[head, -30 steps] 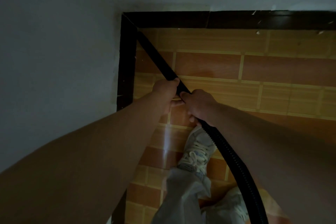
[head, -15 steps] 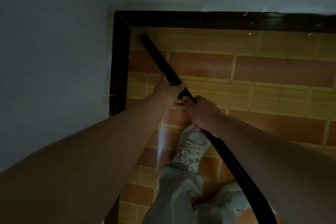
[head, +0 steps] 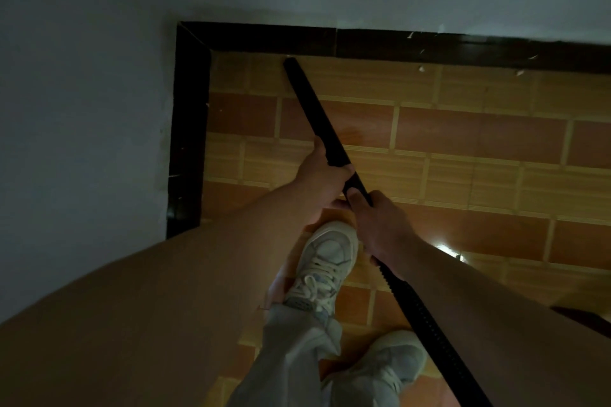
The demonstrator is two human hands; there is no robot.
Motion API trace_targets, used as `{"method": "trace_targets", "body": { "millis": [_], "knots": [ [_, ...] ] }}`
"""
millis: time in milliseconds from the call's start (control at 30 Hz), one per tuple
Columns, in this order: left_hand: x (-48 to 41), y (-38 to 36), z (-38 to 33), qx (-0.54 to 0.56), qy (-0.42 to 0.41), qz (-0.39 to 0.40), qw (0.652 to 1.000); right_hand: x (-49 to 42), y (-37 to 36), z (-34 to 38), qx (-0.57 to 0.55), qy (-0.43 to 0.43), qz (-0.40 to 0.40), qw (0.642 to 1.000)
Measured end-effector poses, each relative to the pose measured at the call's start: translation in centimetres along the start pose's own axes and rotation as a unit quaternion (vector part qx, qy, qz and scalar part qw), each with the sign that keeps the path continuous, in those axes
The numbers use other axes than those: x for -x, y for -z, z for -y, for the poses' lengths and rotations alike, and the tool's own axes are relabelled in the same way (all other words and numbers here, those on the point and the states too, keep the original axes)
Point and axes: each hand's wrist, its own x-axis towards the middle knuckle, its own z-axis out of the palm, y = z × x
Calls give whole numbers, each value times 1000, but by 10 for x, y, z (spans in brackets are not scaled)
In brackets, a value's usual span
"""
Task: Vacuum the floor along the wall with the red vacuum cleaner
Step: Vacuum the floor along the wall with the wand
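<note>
Tiled floor [head: 479,142] met the dark baseboard [head: 396,43] at upper frame. The black wand [head: 314,109], clenched by the left hand [head: 324,178] and right hand [head: 380,228], had slid right from the corner; open floor lay rightward.

Single head-worn wide-angle view, steeply downward and forward onto tiled floor [head: 463,149] at a wall corner [head: 173,11].

Both our bare arms reach forward and down, forearms converging. Our left hand [head: 322,177] leads, fingers curled round the black wand [head: 310,102], thumb up along its left side. Our right hand [head: 380,228] sits just behind, back of hand up, wrapped round the same wand, thumb on top pointing forward. The left forearm fills the lower left.
</note>
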Motion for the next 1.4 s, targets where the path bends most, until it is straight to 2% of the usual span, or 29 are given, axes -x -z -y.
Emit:
{"method": "trace_targets", "body": {
  "millis": [167, 433, 700, 1033, 1200, 1400],
  "knots": [
    [-1, 0, -1, -10, 1, 5, 1000, -2, 2, 4, 22, 11, 4, 1000],
    [-2, 16, -4, -18, -13, -6, 1000, -3, -9, 14, -27, 1, 17, 999],
    [-8, 41, -16, 19, -18, -43, 999, -13, -17, 50, 23, 18, 22, 999],
    [-8, 92, -16, 15, 1, -61, 998, -6, -49, 75, 23, -5, 94, 995],
    [-13, 99, -21, 27, -10, -103, 994, -10, -57, 87, -10, -25, 119, 993],
    [-17, 98, -20, 15, 0, -119, 993, -14, -66, 94, 14, 7, 89, 996]
  ]
}}
